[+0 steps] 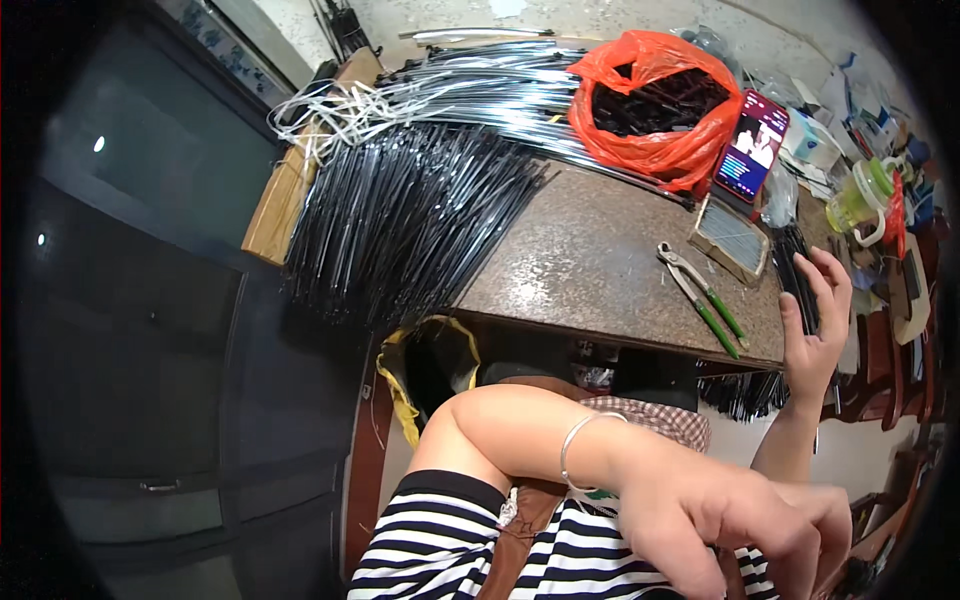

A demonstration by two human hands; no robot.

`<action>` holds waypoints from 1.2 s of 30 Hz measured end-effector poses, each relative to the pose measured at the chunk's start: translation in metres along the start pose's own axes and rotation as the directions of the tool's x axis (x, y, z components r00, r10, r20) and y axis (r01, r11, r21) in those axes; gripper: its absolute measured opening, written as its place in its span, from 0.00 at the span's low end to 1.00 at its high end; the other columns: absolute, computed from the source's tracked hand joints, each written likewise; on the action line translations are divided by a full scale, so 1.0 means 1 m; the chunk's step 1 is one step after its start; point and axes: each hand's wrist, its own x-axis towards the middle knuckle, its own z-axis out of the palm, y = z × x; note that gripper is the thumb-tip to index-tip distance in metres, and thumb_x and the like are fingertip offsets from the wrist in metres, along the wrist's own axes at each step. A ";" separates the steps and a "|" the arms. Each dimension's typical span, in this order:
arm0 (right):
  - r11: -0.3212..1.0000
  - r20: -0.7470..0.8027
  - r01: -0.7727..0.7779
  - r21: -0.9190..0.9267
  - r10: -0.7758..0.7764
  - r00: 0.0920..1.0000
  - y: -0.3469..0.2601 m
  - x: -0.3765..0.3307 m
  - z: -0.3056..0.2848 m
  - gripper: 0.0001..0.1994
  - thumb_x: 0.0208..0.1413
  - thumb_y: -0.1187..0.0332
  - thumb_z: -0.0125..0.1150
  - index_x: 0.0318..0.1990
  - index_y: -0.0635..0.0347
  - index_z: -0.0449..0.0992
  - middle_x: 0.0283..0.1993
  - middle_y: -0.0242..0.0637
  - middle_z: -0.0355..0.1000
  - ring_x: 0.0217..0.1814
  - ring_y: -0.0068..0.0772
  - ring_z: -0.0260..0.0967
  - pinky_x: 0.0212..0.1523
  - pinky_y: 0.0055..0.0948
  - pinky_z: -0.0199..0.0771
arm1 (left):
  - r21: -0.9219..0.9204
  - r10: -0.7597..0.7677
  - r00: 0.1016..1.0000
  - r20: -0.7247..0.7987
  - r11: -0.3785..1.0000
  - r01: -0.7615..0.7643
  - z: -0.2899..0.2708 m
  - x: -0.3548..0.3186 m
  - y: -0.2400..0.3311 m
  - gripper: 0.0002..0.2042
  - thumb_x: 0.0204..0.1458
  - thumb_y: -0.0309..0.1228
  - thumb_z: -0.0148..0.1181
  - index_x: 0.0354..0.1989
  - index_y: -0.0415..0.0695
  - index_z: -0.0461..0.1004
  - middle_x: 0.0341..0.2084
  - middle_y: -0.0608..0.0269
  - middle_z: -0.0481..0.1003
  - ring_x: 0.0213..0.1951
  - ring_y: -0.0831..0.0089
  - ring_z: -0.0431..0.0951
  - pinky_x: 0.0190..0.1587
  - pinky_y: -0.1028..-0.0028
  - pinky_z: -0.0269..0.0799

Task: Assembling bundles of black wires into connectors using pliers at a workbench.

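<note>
My left hand (735, 515), with a silver bangle on its wrist, reaches across my body to the lower right. It lies in front of my right forearm, fingers loosely bent and apart from the thumb; their tips are partly hidden. Raised at the table's right edge, my right hand (820, 325) has its thumb and fingers apart with nothing visibly held. Behind it lies a bundle of thin black strips (792, 255). Left of that hand, green-handled pliers (705, 300) rest on the speckled tabletop (590, 240), below a small box of thin grey pins or wires (730, 238).
Many long black rods (400, 220) spread over the table's left side beside a wooden block (275, 210) and white ties (345, 115). Behind are shiny rods (480, 90), a red bag (650, 155) of dark pieces and a lit phone (750, 148). A green-lidded bottle (860, 195) stands right.
</note>
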 end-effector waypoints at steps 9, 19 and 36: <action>0.999 0.259 -0.035 -0.015 0.037 0.965 0.005 -0.013 0.010 0.11 0.34 0.78 0.52 0.31 0.64 0.66 0.37 0.42 0.59 0.41 0.39 0.56 0.41 0.27 0.56 | -0.187 0.569 0.432 -0.700 -0.730 0.658 -0.112 -0.156 0.122 0.19 0.34 0.32 0.56 0.36 0.38 0.62 0.33 0.55 0.65 0.38 0.62 0.65 0.37 0.67 0.60; 0.979 0.464 0.088 -0.183 0.008 0.886 0.026 -0.018 0.061 0.15 0.32 0.68 0.55 0.33 0.59 0.66 0.43 0.39 0.57 0.46 0.41 0.52 0.43 0.35 0.54 | -0.241 0.563 0.497 -0.661 -0.786 0.569 -0.133 -0.179 0.150 0.07 0.33 0.29 0.53 0.21 0.43 0.64 0.21 0.59 0.63 0.27 0.62 0.64 0.27 0.67 0.61; 0.964 0.345 -0.193 -0.184 0.247 0.905 0.107 -0.046 -0.005 0.13 0.35 0.72 0.53 0.35 0.59 0.66 0.42 0.38 0.59 0.45 0.38 0.54 0.41 0.32 0.54 | -0.206 0.552 0.658 -0.512 -0.823 0.530 -0.135 -0.062 0.125 0.14 0.43 0.36 0.47 0.31 0.38 0.60 0.19 0.51 0.68 0.18 0.52 0.66 0.18 0.64 0.61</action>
